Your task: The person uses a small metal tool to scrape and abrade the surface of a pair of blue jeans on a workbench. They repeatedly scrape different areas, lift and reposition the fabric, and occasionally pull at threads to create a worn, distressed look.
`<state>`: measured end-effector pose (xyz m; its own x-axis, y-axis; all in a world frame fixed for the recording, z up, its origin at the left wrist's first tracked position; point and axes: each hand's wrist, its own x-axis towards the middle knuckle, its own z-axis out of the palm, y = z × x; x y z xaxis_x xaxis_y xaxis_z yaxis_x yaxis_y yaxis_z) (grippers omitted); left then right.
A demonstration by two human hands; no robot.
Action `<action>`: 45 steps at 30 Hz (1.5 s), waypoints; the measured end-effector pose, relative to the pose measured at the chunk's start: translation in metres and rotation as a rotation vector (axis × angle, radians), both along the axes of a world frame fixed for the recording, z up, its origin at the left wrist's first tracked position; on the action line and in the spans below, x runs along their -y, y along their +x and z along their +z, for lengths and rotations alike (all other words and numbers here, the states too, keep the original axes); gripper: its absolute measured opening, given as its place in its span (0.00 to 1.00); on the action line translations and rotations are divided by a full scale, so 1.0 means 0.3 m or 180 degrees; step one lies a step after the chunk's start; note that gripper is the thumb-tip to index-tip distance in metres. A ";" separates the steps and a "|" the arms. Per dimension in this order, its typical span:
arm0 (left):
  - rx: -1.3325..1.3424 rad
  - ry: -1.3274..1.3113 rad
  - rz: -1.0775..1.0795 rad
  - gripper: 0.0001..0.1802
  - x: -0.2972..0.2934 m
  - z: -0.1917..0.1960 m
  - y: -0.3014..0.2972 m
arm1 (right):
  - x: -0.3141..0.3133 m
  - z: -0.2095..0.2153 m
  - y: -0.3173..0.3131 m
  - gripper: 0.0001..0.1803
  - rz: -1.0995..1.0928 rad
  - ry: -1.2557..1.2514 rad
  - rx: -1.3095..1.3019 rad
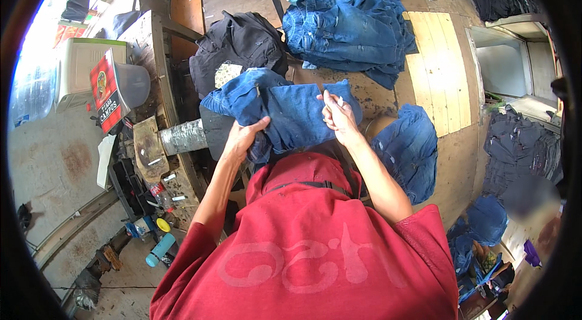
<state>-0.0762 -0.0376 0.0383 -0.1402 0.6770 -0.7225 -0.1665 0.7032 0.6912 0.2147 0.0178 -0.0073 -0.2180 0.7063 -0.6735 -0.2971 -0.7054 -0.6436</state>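
Far out to the left of the left hand (244,138) stand a pale plastic box (82,68) and a grey bucket (133,85), with a red printed card (104,91) leaning against it. Nearer in, a silver foil-wrapped cylinder (183,136) juts out just left of that hand. The left hand is clamped on the lower left edge of a folded pair of mid-blue denim jeans (291,111), fingers curled over the fold. The jeans lie on the worn wooden counter (376,99) directly between the two hands. Beyond the left hand sits a bundled black garment (239,41). The right hand (338,115) pinches the jeans' right edge, fingers closed together; something small and pale shows at its fingertips, too small to identify. Beyond this hand lies a heap of blue jeans (348,32); to its right more blue denim (412,147) hangs off the counter.

The denim looks thick, limp and fairly heavy, not slippery or fragile; seams, waistband or folded edges seem the surest places to grip. The person's red shirt hides the counter's near edge, and the jeans' underside is hidden too.
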 end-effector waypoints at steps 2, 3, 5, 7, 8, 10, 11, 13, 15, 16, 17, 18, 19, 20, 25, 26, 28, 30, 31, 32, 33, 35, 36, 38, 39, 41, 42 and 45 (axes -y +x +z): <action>0.0474 -0.0170 0.0329 0.26 0.001 0.016 -0.008 | 0.004 0.012 -0.008 0.18 -0.0008 -0.0024 0.0199; 0.1006 -0.0421 0.0757 0.26 0.005 0.023 -0.014 | 0.006 0.017 -0.010 0.18 -0.0011 0.0072 0.0227; 0.1797 -0.0617 0.0817 0.24 0.005 0.026 -0.016 | 0.019 0.032 -0.008 0.17 0.0001 0.0202 0.0330; 0.2108 -0.0860 0.0716 0.23 -0.011 0.021 -0.007 | 0.039 0.053 0.007 0.17 -0.0017 0.0290 0.0694; 0.2045 -0.0951 0.0559 0.23 -0.020 0.016 0.004 | 0.054 0.065 0.011 0.17 -0.0057 0.0465 0.0921; 0.1342 -0.0737 0.0013 0.24 -0.032 0.007 0.032 | 0.077 0.087 0.008 0.22 0.0005 0.0625 0.1800; 0.1087 -0.0783 0.0090 0.25 -0.038 0.005 0.039 | 0.086 0.096 0.002 0.22 0.0121 0.0621 0.1833; 0.1046 -0.0608 0.0201 0.26 -0.044 -0.005 0.062 | 0.102 0.111 -0.020 0.26 0.0350 0.0425 0.1995; 0.1592 -0.0858 0.0340 0.23 -0.036 -0.007 0.067 | 0.107 0.111 -0.071 0.26 0.0230 0.0290 0.1771; 0.1888 -0.0956 0.0369 0.23 -0.032 -0.011 0.073 | 0.109 0.108 -0.092 0.26 0.0322 0.0175 0.1797; 0.2002 -0.1219 0.0441 0.22 -0.028 -0.014 0.074 | 0.114 0.106 -0.112 0.27 0.0418 0.0053 0.1821; 0.2185 -0.1248 0.0454 0.21 -0.031 -0.021 0.084 | 0.120 0.103 -0.129 0.28 0.0527 0.0034 0.2056; 0.2085 -0.1143 0.0227 0.21 -0.035 -0.027 0.089 | 0.117 0.096 -0.145 0.28 0.0563 0.0101 0.2105; 0.1894 -0.1167 0.0037 0.21 -0.037 -0.031 0.093 | 0.115 0.088 -0.161 0.28 0.0608 0.0161 0.2149; 0.1565 -0.0818 -0.0319 0.18 -0.033 -0.033 0.101 | 0.130 0.077 -0.193 0.25 0.0375 0.0494 0.2300; 0.1578 -0.0703 -0.0302 0.17 -0.028 -0.033 0.101 | 0.133 0.079 -0.186 0.25 0.0377 0.0608 0.2410; 0.1545 -0.0575 -0.0255 0.16 -0.015 -0.033 0.094 | 0.138 0.086 -0.155 0.26 0.0295 0.0747 0.2558; 0.1735 -0.0602 -0.0263 0.16 -0.006 -0.037 0.078 | 0.141 0.087 -0.122 0.27 0.0261 0.0664 0.2593; 0.1790 -0.0640 -0.0230 0.16 -0.005 -0.040 0.069 | 0.142 0.085 -0.113 0.28 0.0255 0.0515 0.2694; 0.1869 -0.0621 -0.0209 0.16 -0.002 -0.043 0.063 | 0.147 0.080 -0.113 0.28 0.0218 0.0527 0.2602; 0.1910 -0.0637 -0.0161 0.16 -0.001 -0.044 0.057 | 0.153 0.075 -0.117 0.28 0.0122 0.0492 0.2621; 0.2098 -0.0656 -0.0170 0.15 -0.011 -0.044 0.050 | 0.163 0.068 -0.135 0.28 0.0034 0.0590 0.2668; 0.2246 -0.0669 -0.0239 0.15 -0.020 -0.042 0.048 | 0.170 0.069 -0.146 0.28 0.0031 0.0710 0.2701; 0.2358 -0.0834 -0.0326 0.15 -0.041 -0.037 0.064 | 0.182 0.082 -0.163 0.25 0.0044 0.0872 0.2825; 0.2317 -0.0969 -0.0329 0.15 -0.054 -0.036 0.078 | 0.187 0.092 -0.169 0.25 0.0052 0.0998 0.2794; 0.1892 -0.0946 -0.0544 0.17 -0.075 -0.034 0.109 | 0.192 0.117 -0.175 0.23 0.0080 0.1196 0.2859; 0.1511 -0.0788 -0.0752 0.18 -0.081 -0.035 0.128 | 0.192 0.128 -0.176 0.23 0.0230 0.1296 0.2834; 0.1226 -0.0541 -0.0981 0.20 -0.082 -0.042 0.144 | 0.190 0.141 -0.174 0.24 0.0370 0.0832 0.2664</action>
<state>-0.0331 -0.0132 0.0257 0.3446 0.5135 -0.7858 -0.1538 0.8567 0.4924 0.1624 -0.0391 0.0351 0.1940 0.8641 -0.4645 0.4082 -0.5016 -0.7627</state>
